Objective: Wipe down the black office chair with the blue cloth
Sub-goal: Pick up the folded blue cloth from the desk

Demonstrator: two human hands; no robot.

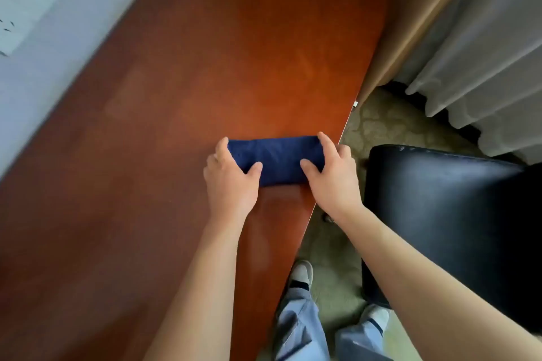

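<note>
Reddish-brown wooden desk [176, 91], glossy top, runs from 7 o'clock up to 1 o'clock, right edge cutting diagonally down to 6 o'clock. Only item flat on it: folded blue cloth [278, 160], just right of centre near the 3 o'clock edge, with left hand [231, 179] on its 9 o'clock end and right hand [333, 177] on its 3 o'clock end. Patterned greenish floor [378, 123] at 4 o'clock carries the black office chair [445, 214] and the person's two shoes at 5 o'clock.
</note>
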